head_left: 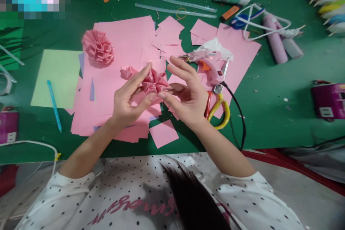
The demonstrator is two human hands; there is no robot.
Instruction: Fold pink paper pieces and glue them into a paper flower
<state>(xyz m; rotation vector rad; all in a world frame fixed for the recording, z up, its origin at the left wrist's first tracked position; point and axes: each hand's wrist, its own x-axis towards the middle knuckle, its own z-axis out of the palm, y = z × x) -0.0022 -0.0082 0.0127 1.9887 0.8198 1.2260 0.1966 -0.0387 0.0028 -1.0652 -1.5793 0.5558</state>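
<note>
Between my hands, above the sheets, is a pink folded paper flower (155,82) with pointed petals facing up. My left hand (130,97) grips its left side, thumb at the lower edge and fingers behind. On the other side my right hand (187,95) pinches the flower's right edge, with its upper fingers raised and spread. A small folded pink piece (129,72) sits just left of the flower. Farther left, a fuller pink paper ball (98,47) rests on the stack of pink paper (121,39).
Right of my hands lie a pink glue gun (208,63) and scissors (222,113) with red and yellow handles. Clear glue sticks (175,10) lie at the back. A blue pen (54,106) crosses a pale green sheet (56,75). Pink squares (164,133) are scattered around.
</note>
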